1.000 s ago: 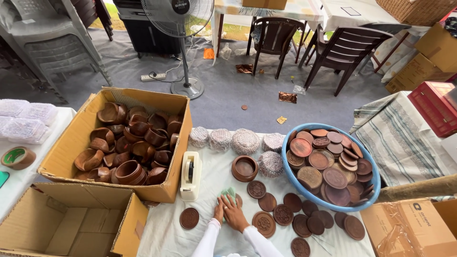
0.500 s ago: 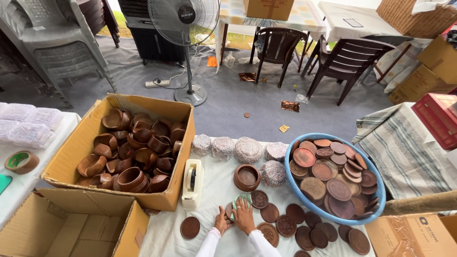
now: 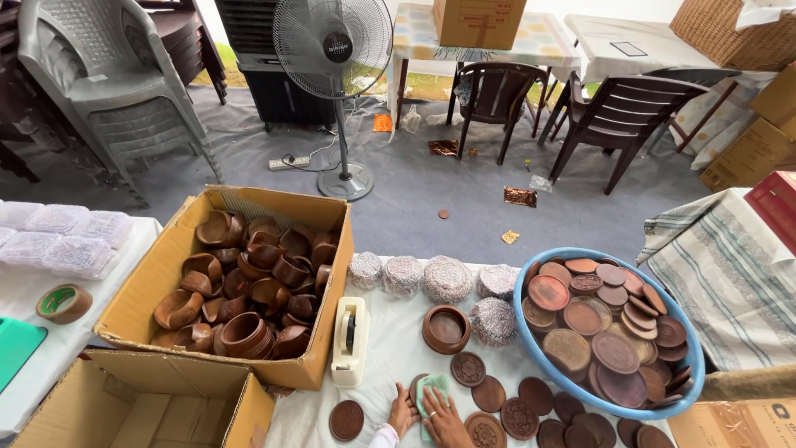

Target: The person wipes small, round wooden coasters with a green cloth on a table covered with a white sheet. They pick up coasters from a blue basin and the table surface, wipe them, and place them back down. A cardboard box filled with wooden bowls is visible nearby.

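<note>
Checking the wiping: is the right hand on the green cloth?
Touching. The head view shows the right hand pressed flat on the green cloth.

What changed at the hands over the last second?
The view tilted up, so both hands sit lower in the frame. The left hand and right hand stayed together on the green cloth over a brown disc, shifting only slightly. The box of wooden bowls, tape dispenser and blue basin of lids did not move.
</note>
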